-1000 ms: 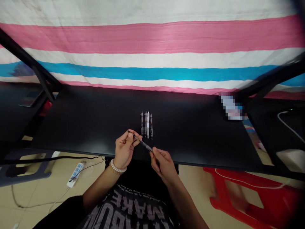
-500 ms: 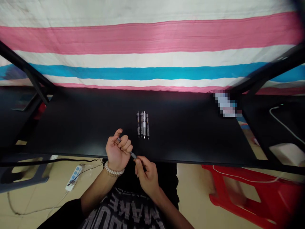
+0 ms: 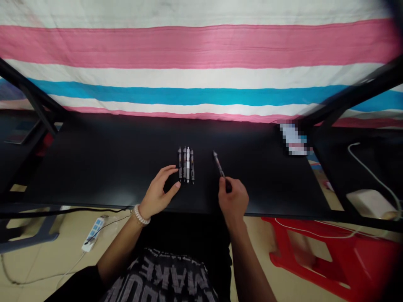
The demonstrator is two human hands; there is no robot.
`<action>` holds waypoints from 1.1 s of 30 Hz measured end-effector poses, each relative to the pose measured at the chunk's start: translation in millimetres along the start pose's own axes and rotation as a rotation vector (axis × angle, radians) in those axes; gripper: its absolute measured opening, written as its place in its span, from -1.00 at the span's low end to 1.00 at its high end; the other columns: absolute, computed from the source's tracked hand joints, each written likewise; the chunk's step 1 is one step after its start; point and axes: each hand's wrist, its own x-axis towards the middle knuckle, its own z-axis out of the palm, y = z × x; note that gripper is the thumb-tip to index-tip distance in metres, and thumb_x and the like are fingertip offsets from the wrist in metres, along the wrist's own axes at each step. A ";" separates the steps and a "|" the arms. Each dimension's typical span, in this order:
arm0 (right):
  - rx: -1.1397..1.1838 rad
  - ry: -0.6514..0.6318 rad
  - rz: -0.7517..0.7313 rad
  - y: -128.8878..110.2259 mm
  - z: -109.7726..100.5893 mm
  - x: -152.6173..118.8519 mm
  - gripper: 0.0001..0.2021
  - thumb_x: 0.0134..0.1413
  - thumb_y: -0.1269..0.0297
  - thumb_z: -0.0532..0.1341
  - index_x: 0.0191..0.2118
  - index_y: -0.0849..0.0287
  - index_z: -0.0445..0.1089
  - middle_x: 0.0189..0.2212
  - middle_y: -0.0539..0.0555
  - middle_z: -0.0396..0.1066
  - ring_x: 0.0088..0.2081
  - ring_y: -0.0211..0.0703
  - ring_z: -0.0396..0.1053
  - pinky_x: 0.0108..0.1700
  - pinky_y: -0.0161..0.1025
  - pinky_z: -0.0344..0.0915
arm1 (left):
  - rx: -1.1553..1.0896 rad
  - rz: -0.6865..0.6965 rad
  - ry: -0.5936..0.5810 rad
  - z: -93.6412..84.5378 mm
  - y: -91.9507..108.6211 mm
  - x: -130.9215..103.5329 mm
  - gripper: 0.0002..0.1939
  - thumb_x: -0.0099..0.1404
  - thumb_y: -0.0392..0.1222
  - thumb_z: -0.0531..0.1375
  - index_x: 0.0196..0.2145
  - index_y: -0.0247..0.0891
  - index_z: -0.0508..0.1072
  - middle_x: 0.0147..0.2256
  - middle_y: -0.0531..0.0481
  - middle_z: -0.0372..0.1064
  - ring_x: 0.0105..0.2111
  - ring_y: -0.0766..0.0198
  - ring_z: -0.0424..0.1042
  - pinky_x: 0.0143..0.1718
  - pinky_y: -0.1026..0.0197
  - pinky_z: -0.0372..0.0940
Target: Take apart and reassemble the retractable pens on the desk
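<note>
Several pens stand side by side in a row lying on the black table (image 3: pixel 126 159), among them a white pen (image 3: pixel 188 161). My left hand (image 3: pixel 160 186) is just left of that row, thumb and fingers apart, with nothing in its grasp; its fingertips come close to the leftmost pen (image 3: pixel 180 162). Farther right, my right hand (image 3: pixel 233 197) pinches a dark pen (image 3: pixel 218 163) by its near end. That pen's far end points forward over the tabletop, tilted slightly left. I cannot tell whether it touches the surface.
A striped cloth (image 3: pixel 201 46) hangs behind the table between black frame bars (image 3: pixel 346 98). A blurred-out item (image 3: pixel 293 138) lies at the back right. Below are a red stool (image 3: pixel 302 251), a power strip (image 3: pixel 93 235) and cables. A white box (image 3: pixel 371 203) sits at right.
My hands have moved apart. The right one has carried the pen forward and right, away from the left; the left has uncurled and come down beside the row of pens.
</note>
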 end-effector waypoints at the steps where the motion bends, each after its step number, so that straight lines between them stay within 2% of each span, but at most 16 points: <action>1: -0.089 -0.002 -0.017 6.5 0.7 8.3 -0.64 0.29 0.07 0.08 -0.23 0.24 0.50 -0.32 0.22 0.45 -0.27 0.01 0.35 -0.20 -0.10 0.29 | 0.104 0.024 0.011 -0.5 -4.4 -2.0 -0.63 0.40 -0.13 0.19 0.13 -0.16 0.41 0.21 -0.21 0.30 0.21 0.04 0.31 0.26 -0.08 0.16; 4: -0.241 -0.001 -0.059 11.2 2.2 20.0 -0.66 0.27 0.14 0.10 -0.08 0.30 0.46 -0.14 0.36 0.38 -0.13 0.15 0.30 -0.11 0.03 0.29 | 0.300 0.069 0.063 4.0 -11.8 -7.3 -0.67 0.40 -0.19 0.17 0.09 -0.21 0.41 0.15 -0.24 0.32 0.17 0.02 0.33 0.23 -0.10 0.22; 7: -0.148 0.016 -0.122 -5.7 5.9 14.9 -0.66 0.28 0.16 0.11 0.00 0.31 0.41 -0.10 0.38 0.34 -0.07 0.18 0.28 -0.01 0.11 0.28 | 0.357 0.082 0.104 10.4 -12.4 -8.5 -0.68 0.39 -0.19 0.18 0.08 -0.22 0.39 0.11 -0.23 0.34 0.15 0.02 0.35 0.21 -0.11 0.26; 9: 0.037 -0.076 -0.178 -23.0 11.7 6.7 -0.72 0.29 0.18 0.12 -0.02 0.22 0.39 -0.16 0.26 0.38 -0.10 0.09 0.32 0.00 0.04 0.32 | 0.337 0.081 0.122 11.9 -11.7 -7.3 -0.71 0.40 -0.19 0.18 0.06 -0.23 0.39 0.08 -0.22 0.36 0.12 0.04 0.36 0.20 -0.09 0.27; 11: 0.185 -0.243 -0.210 -39.3 19.3 -1.0 -0.74 0.26 0.20 0.15 -0.01 0.18 0.38 -0.23 0.16 0.40 -0.17 0.00 0.37 -0.06 -0.06 0.37 | 0.308 0.079 0.131 11.4 -11.2 -6.0 -0.75 0.41 -0.20 0.17 0.02 -0.22 0.39 0.05 -0.20 0.38 0.10 0.07 0.38 0.18 -0.06 0.29; 14: 0.196 -0.356 -0.229 -52.9 28.9 -5.1 -0.72 0.23 0.27 0.12 0.02 0.20 0.36 -0.23 0.17 0.43 -0.19 0.00 0.41 -0.10 -0.07 0.39 | 0.283 0.070 0.136 9.7 -10.9 -5.4 -0.79 0.41 -0.20 0.17 -0.02 -0.22 0.40 0.01 -0.19 0.39 0.05 0.09 0.40 0.14 -0.04 0.31; 19: 0.166 -0.386 -0.211 -47.5 29.3 2.6 -0.66 0.20 0.32 0.08 0.05 0.25 0.37 -0.25 0.20 0.46 -0.27 -0.01 0.45 -0.17 -0.08 0.40 | 0.232 0.053 0.146 8.9 -10.0 -6.6 -0.86 0.42 -0.21 0.15 -0.08 -0.22 0.42 -0.08 -0.15 0.42 -0.03 0.14 0.44 0.05 0.03 0.34; 23: 0.238 -0.415 -0.131 -39.0 23.4 4.4 -0.73 0.12 0.28 0.14 -0.12 0.28 0.47 -0.40 0.13 0.46 -0.38 -0.08 0.44 -0.22 -0.11 0.41 | 0.155 0.049 0.178 8.3 -9.9 -8.0 -0.90 0.41 -0.22 0.16 -0.15 -0.23 0.45 -0.13 -0.14 0.45 -0.10 0.17 0.46 -0.02 0.07 0.36; 26: 0.449 -0.440 0.047 -36.1 13.9 -1.4 -0.77 0.10 0.22 0.20 -0.21 0.25 0.49 -0.51 0.03 0.43 -0.52 -0.19 0.38 -0.40 -0.23 0.39 | 0.001 -0.039 0.192 8.2 -5.8 -8.8 -0.88 0.39 -0.20 0.19 -0.16 -0.23 0.51 -0.17 -0.13 0.49 -0.16 0.18 0.50 -0.07 0.11 0.39; 29: 0.711 -0.450 0.185 -38.0 -2.2 -14.3 -0.71 0.11 0.11 0.26 -0.19 0.25 0.51 -0.53 0.01 0.42 -0.57 -0.26 0.33 -0.55 -0.32 0.30 | -0.326 -0.199 0.204 9.1 5.2 -6.9 -0.81 0.36 -0.12 0.26 -0.13 -0.24 0.55 -0.15 -0.17 0.55 -0.17 0.17 0.55 -0.10 0.13 0.43; 33: 0.955 -0.600 0.183 -51.0 -21.2 -38.2 -0.73 0.11 0.09 0.32 -0.22 0.19 0.53 -0.51 -0.01 0.39 -0.60 -0.35 0.25 -0.61 -0.39 0.23 | -0.792 -0.367 0.219 10.9 24.1 1.5 -0.60 0.28 -0.03 0.34 0.01 -0.25 0.52 -0.08 -0.22 0.56 -0.14 0.12 0.59 -0.14 0.10 0.51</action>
